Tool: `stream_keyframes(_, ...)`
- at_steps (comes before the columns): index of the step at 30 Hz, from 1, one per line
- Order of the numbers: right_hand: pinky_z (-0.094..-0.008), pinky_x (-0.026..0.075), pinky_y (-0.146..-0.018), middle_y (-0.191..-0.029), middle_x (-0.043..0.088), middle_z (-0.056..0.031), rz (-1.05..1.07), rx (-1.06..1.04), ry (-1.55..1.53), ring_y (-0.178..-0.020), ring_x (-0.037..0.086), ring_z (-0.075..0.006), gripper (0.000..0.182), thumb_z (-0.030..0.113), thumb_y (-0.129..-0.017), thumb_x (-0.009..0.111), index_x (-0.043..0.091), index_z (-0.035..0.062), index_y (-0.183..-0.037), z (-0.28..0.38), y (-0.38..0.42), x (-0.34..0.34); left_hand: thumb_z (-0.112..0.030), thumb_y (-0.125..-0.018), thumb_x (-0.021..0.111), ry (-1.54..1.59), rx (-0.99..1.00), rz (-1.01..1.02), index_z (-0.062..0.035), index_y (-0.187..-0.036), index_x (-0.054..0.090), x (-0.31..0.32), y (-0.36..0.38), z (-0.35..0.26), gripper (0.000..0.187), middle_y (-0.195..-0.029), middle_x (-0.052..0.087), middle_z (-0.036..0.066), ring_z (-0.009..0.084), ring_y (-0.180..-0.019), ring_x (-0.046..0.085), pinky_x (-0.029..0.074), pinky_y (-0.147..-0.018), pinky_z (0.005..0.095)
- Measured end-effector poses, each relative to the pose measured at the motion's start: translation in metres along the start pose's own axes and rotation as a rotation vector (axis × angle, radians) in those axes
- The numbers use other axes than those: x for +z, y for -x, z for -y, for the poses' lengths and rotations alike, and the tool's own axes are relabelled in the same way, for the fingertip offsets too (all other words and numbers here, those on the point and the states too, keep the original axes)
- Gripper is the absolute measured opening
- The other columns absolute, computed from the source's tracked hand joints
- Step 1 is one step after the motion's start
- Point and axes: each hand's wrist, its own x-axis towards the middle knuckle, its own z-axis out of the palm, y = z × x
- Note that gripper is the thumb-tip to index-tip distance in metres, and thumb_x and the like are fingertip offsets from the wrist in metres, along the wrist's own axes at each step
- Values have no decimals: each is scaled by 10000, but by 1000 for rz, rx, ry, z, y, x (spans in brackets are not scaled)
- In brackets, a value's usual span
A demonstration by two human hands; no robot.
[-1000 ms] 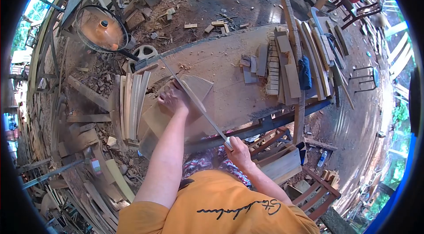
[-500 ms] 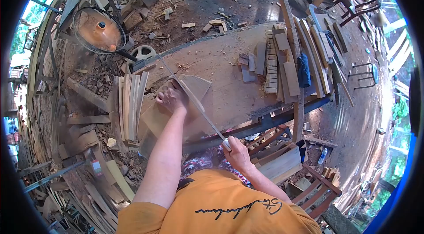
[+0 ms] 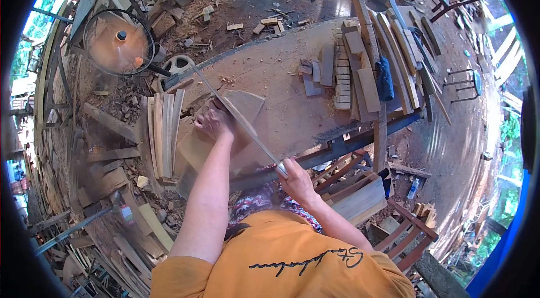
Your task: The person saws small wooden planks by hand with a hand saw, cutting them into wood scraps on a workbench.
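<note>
My right hand (image 3: 296, 181) is closed round the handle end of a long thin tool (image 3: 263, 148). The tool runs up and left along the edge of a curved wooden piece (image 3: 239, 116). My left hand (image 3: 214, 121) is closed on that piece near its upper left edge, its fingers bent and partly hidden. Under the piece lie flat boards (image 3: 247, 102) on the dusty workbench (image 3: 287, 73).
Curved wood strips (image 3: 164, 135) stand left of my left hand. More strips (image 3: 390, 64), a blue cloth (image 3: 385, 78) and small blocks (image 3: 327, 64) lie on the bench's right part. A round fan (image 3: 119, 42) stands at the upper left.
My right hand and the tool have shifted up and to the left along the wooden piece. My left hand has moved slightly left in view, still on the piece.
</note>
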Motion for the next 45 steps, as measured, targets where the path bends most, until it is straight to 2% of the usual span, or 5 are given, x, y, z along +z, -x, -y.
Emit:
stream_keyframes(11, -504, 508, -694, -870, 567, -212, 9, 24, -23, -825, 607, -435, 264, 101, -830, 651, 483, 36, -1023, 9, 10, -7, -324, -968, 389, 15, 39, -65, -65, -993, 701, 22, -1, 14, 406, -1121, 666, 88, 279, -1086, 543, 307, -1013, 423)
stream_keyframes(16, -528, 505, -693, -893, 584, -203, 20, 32, 7, -833, 610, -438, 222, 130, -860, 613, 483, 67, -1029, 22, -57, 18, -288, -959, 391, 67, -13, -59, -75, -948, 717, 1, 0, 0, 390, -1122, 669, 83, 277, -1098, 546, 302, -1027, 432)
stream_keyframes(34, -509, 510, -709, -899, 590, -211, -6, 26, -43, -841, 611, -437, 260, 106, -839, 630, 486, 60, -1051, 7, -2, -8, -450, -1015, 291, 154, -23, -93, -79, -993, 716, -20, 2, -11, 565, -1081, 685, 113, 307, -1083, 559, 305, -1002, 474)
stream_keyframes(41, -504, 504, -693, -877, 583, -207, -16, -6, -43, -823, 613, -427, 254, 114, -840, 640, 489, 57, -1036, 21, -62, 18, -400, -1015, 336, 118, -19, -75, -103, -1006, 703, -12, 0, -6, 473, -1078, 684, 84, 302, -1064, 570, 303, -998, 471)
stream_keyframes(45, -500, 504, -685, -863, 580, -203, 17, -3, -44, -807, 615, -428, 273, 103, -834, 652, 482, 61, -1044, 3, -6, -2, -381, -1010, 343, 100, -26, -89, -116, -1011, 702, 7, -3, 0, 447, -1070, 683, 86, 296, -1057, 573, 307, -987, 474)
